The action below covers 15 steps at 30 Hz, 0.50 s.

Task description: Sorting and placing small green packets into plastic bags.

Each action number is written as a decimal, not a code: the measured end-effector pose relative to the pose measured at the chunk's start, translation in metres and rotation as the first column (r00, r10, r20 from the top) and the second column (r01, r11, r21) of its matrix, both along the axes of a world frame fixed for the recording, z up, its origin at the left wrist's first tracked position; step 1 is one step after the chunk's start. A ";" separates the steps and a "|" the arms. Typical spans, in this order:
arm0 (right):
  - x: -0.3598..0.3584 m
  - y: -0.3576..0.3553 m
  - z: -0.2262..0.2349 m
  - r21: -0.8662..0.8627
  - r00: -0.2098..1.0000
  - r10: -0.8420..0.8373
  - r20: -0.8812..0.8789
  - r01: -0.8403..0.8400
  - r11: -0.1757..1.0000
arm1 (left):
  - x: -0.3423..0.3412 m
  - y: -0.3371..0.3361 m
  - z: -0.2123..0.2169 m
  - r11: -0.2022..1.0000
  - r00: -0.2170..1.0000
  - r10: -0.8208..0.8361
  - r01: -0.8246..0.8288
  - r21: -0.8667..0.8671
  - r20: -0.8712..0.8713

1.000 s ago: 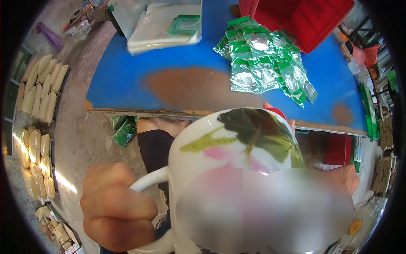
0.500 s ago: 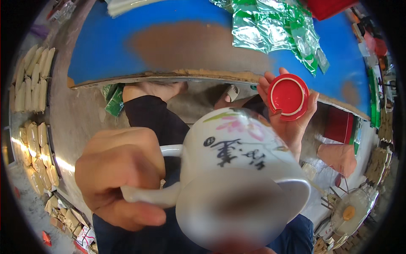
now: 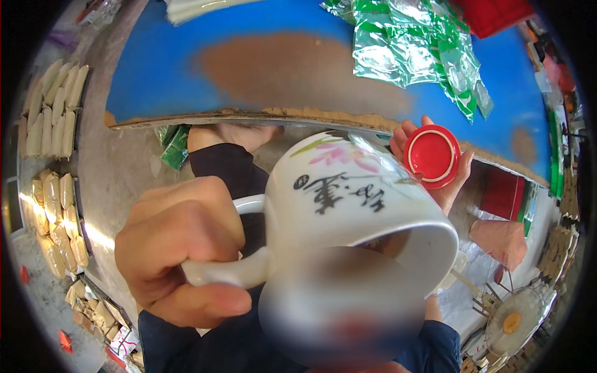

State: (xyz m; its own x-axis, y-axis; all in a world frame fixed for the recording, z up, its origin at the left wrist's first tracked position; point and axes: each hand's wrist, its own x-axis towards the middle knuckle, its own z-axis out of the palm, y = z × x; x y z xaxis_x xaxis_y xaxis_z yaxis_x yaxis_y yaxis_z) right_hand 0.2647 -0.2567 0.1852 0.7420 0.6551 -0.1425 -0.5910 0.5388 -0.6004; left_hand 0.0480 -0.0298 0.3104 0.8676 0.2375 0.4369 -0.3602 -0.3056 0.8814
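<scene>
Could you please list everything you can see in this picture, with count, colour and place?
Mug: one, white with flower print, centre, tipped toward the camera.
Lid: one, red, round, right of the mug.
Table: one, blue with a worn brown patch, top.
Foil packets: a heap, green and silver, top right on the table.
Pale packs: several rows, cream, far left.
Fan: one, white, bottom right.
Left hand: grips the mug's handle.
Right hand: holds the lid.

Packing workshop — worn blue table (image 3: 161, 74), green foil sachets (image 3: 416, 50), stacked packets (image 3: 53, 112).
</scene>
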 end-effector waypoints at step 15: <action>-0.012 0.004 0.001 -0.029 1.000 -0.028 0.007 0.029 0.999 | 0.001 -0.034 0.031 0.839 0.866 0.349 -0.459 0.293 0.358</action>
